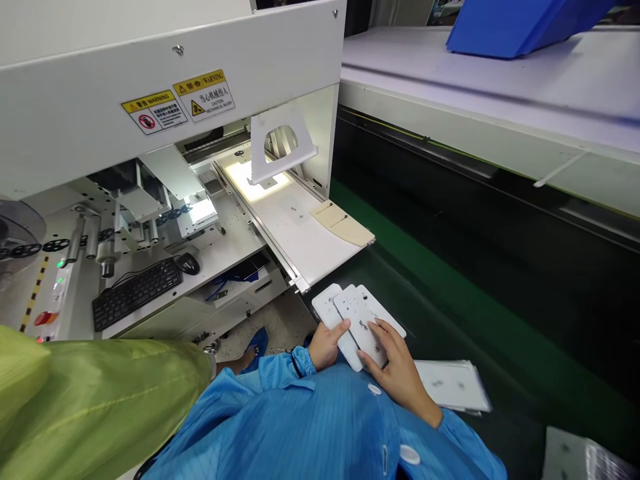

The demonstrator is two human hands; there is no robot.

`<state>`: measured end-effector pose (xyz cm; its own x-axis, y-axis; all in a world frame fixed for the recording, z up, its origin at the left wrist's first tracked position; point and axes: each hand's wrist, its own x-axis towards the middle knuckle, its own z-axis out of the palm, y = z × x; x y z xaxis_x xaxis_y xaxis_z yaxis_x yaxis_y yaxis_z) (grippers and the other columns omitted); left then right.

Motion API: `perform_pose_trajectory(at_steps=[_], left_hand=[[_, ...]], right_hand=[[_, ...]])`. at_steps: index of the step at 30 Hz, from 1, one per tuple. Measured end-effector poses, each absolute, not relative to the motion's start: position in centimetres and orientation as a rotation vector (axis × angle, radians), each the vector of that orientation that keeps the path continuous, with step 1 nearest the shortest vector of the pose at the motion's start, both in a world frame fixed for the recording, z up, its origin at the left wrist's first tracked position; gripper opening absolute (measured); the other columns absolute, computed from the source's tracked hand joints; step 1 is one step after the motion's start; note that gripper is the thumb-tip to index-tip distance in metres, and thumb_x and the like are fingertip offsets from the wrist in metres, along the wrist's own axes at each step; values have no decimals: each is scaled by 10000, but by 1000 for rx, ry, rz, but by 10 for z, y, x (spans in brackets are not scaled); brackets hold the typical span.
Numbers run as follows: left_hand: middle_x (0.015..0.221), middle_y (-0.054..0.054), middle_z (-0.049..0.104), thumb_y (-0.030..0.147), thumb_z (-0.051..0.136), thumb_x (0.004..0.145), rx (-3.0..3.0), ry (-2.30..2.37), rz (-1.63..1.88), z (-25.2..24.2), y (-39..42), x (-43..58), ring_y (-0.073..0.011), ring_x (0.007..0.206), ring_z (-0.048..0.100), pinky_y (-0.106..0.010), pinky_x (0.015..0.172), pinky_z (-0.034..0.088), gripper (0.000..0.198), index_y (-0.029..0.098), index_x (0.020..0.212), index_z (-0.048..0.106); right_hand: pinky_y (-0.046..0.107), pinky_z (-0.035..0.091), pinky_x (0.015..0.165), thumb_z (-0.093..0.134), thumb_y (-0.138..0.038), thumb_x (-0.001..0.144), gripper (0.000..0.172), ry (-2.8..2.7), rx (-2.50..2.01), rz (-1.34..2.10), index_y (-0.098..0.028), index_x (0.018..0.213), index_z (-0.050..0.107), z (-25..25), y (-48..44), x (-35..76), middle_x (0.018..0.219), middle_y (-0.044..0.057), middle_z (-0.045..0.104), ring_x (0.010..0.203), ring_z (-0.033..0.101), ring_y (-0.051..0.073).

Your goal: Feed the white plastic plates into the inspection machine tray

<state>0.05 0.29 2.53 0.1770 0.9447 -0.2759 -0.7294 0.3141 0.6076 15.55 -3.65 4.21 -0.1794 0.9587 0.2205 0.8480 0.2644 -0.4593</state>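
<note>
Fanned out in front of my body are a few thin white panels (357, 317) with rounded corners, small holes and dark marks, like phone back covers. My left hand (326, 345) is closed on their left side, its thumb on top. The fingers and thumb of my right hand (397, 365) grip the right and lower part of the fan. Just ahead, the machine's white feed bed (315, 250) ends near the panels, with a beige plate (345, 223) on its right edge. A stack of white sheets (453, 385) lies beside my right forearm on the dark green surface.
The white machine housing (150, 73) with warning labels overhangs the lit bed. A keyboard (137, 290) and mouse (187, 263) are on the left shelf. Someone in a yellow-green garment (100, 407) is close on my left. A blue bin (510, 27) stands on the raised shelf.
</note>
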Motion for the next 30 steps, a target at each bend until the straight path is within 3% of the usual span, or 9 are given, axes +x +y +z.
perform_pose_trajectory(at_steps=[30], left_hand=[[1096,-140,671,319,748,645,339,671,1209,23,18,-6,-313,1086,579,-473,998,373,522,128,1115,624]], right_hand=[[443,449,950,530,-496,809,526,-2091,-1685,330,-235,1263,481,44,-24,151,1292,113,472,1184,475,276]])
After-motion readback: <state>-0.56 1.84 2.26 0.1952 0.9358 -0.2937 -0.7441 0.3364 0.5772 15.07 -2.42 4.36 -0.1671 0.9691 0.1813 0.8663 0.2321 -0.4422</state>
